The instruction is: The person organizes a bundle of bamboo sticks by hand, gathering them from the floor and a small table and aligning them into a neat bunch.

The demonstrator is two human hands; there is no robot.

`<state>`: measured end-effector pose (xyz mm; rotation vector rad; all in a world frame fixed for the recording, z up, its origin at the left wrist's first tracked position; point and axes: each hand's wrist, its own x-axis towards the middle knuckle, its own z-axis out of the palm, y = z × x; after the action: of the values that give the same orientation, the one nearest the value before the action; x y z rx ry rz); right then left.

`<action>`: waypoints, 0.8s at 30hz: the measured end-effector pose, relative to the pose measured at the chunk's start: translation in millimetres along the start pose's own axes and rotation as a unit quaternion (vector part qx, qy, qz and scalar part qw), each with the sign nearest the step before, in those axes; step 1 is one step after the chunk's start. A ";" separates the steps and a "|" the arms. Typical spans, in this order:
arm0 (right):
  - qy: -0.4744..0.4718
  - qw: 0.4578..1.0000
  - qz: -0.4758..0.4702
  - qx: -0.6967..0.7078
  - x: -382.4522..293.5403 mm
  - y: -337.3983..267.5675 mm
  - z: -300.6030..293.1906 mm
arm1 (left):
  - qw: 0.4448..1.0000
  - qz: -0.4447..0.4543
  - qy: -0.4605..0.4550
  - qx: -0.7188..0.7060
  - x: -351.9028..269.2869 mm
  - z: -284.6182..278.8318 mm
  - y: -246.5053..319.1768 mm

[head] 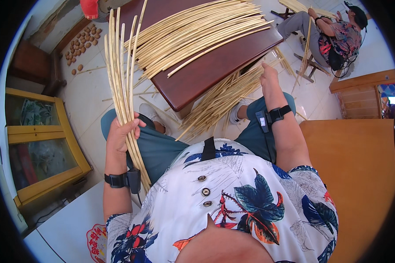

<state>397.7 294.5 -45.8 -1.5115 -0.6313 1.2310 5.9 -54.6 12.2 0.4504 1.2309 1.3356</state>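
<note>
My left hand (pixel 123 131) is closed around a bundle of long, pale, thin plant stalks (pixel 118 72). The bundle stands up past the table's left end, and its lower ends reach down beside my shirt. My right hand (pixel 269 75) is off the table's right front corner, over the loose stalks on the floor. Its fingers are curled and mostly hidden, so I cannot make out whether it holds anything. Many more stalks (pixel 197 39) lie side by side across the dark red wooden table (pixel 197 83).
Loose stalks (pixel 217 102) lie heaped beneath the table, between my feet. Round brown objects (pixel 82 42) are spread over the tiled floor at left, beyond a yellow glazed cabinet (pixel 46 141). Another person (pixel 335 39) sits at upper right with stalks. An orange-brown wooden surface (pixel 349 171) is at my right.
</note>
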 end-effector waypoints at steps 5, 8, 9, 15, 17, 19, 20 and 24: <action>-0.034 0.841 -0.471 -0.265 -47.2 -20.0 34.0 | 1.000 -0.002 0.000 0.016 1.3 -1.0 -3.1; -0.217 0.679 -0.601 -0.361 -85.4 -19.8 78.2 | 0.999 0.005 -0.010 0.030 3.3 0.1 -3.4; -0.183 0.497 -0.699 -0.481 -95.2 -17.8 87.4 | 0.999 0.005 -0.012 0.033 3.6 0.9 -2.4; -0.292 0.605 -0.601 -0.433 -104.2 -0.8 103.6 | 1.000 0.004 -0.004 0.026 -1.3 7.2 2.3; -0.281 0.599 -0.629 -0.408 -100.3 4.1 102.2 | 1.000 0.005 0.000 0.009 -3.3 7.5 1.9; -0.271 0.599 -0.639 -0.398 -98.8 8.2 102.4 | 1.000 0.004 0.000 0.007 -2.9 6.9 1.2; -0.265 0.601 -0.644 -0.393 -98.6 9.6 102.7 | 1.000 0.004 0.001 0.009 -2.5 6.5 0.7; -0.268 0.603 -0.626 -0.415 -100.1 10.9 102.0 | 1.000 0.005 0.003 0.008 -0.9 6.3 -0.7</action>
<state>268.1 243.6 -11.7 -0.7782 -2.4014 0.1170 11.8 -53.2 14.3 0.4650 1.2465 1.3367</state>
